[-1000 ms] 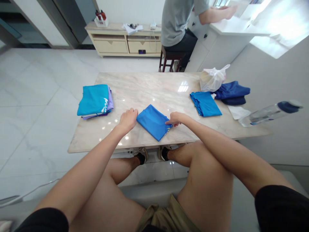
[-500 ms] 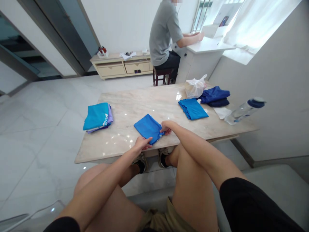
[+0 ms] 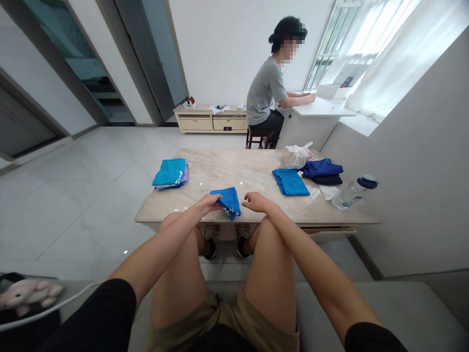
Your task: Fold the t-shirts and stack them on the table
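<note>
In the head view, my left hand (image 3: pixel 212 201) grips the left edge of a folded blue cloth (image 3: pixel 230 200), thumb on top. The cloth is at the table's near side and carries yellow and white print along its lower edge. Just right of it, and apart from it, is my right hand (image 3: pixel 255 201), its fingers loosely bent and spread with nothing in them. A folded stack of teal and purple fabric (image 3: pixel 169 172) with white lettering lies at the table's left end. To the right lies another folded blue cloth (image 3: pixel 291 182).
On the marble-patterned table (image 3: pixel 227 164) are a white plastic bag (image 3: pixel 296 156), dark blue fabric (image 3: pixel 322 168), a white paper (image 3: pixel 328 192) and a clear bottle (image 3: pixel 353 193). A person (image 3: pixel 266 90) in grey sits at a white desk (image 3: pixel 318 107). A low cabinet (image 3: pixel 196 123) lines the wall.
My right hand has let go of the blue cloth and moved off to its right. The left hand has shifted its hold to the cloth's left edge, and the cloth looks smaller. The view has tilted up.
</note>
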The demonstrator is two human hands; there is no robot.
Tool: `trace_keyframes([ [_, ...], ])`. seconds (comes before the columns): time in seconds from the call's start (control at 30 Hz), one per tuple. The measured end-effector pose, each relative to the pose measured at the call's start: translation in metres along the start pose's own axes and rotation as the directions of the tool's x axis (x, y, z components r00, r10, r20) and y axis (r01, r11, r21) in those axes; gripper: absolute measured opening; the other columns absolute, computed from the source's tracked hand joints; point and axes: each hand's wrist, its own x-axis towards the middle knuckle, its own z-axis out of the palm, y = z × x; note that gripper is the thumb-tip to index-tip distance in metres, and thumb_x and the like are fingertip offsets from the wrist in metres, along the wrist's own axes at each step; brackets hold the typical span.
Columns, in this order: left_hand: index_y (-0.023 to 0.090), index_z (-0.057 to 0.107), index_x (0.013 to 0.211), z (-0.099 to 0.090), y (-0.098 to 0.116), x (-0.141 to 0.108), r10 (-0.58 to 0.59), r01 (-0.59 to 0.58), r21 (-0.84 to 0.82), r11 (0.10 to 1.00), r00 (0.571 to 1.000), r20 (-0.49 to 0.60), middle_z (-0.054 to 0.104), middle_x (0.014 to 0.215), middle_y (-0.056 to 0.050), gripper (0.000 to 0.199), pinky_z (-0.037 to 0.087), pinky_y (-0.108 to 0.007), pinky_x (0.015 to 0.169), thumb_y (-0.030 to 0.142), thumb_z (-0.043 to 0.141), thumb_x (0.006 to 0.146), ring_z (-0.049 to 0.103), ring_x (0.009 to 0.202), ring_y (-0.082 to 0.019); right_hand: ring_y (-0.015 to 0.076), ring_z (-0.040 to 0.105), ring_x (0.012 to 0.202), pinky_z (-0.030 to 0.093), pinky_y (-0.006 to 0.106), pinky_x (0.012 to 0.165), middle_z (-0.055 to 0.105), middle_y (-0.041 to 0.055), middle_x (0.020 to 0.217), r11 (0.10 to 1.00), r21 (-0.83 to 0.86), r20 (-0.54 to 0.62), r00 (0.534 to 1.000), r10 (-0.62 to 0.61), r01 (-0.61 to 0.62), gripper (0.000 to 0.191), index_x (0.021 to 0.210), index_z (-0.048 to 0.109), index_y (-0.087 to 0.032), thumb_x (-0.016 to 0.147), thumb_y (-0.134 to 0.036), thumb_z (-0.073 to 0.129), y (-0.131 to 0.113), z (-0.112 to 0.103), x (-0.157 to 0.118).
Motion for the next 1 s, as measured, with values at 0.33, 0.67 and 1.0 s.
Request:
trace_keyframes([
  [0.33,0.014,0.067,0.081,-0.033,0.023,-0.072,0.014,-0.033,-0.540,0.841,0.999,-0.040,0.074,0.074,-0.005,0.017,0.067,-0.024,0.076,0.002,0.070,0.093,0.074,0.071,-0.014,0.0335,0.062,0.141,0.049,0.045,0.116,0.066,0.0213,0.154,0.993,-0.009,-0.530,0.841,-0.108,0.122,0.063,0.159,0.053,-0.011,0.105,-0.041,0.066,-0.102,0.080,-0.050],
  [0.67,0.012,0.073,0.088,-0.090,0.032,-0.122,0.122,-0.134,-0.770,0.624,0.990,-0.073,0.081,0.083,-0.007,0.013,0.071,-0.031,0.092,0.003,0.068,0.097,0.080,0.081,-0.015,0.0342,0.066,0.126,0.051,0.044,0.105,0.077,0.0172,0.131,0.910,-0.312,-0.445,0.804,-0.395,0.275,0.032,0.131,0.073,-0.016,0.105,-0.021,0.056,-0.177,0.012,-0.056],
  [1.0,0.007,0.076,0.101,-0.167,0.033,-0.155,0.083,-0.223,-0.660,0.717,0.968,-0.236,0.084,0.095,-0.015,0.010,0.070,-0.022,0.069,0.011,0.066,0.103,0.083,0.080,-0.018,0.0241,0.076,0.103,0.050,0.031,0.092,0.084,0.0078,0.111,0.772,-0.234,-0.215,0.743,-0.634,0.591,0.027,0.112,0.081,-0.019,0.097,-0.009,0.061,-0.190,-0.043,-0.027],
])
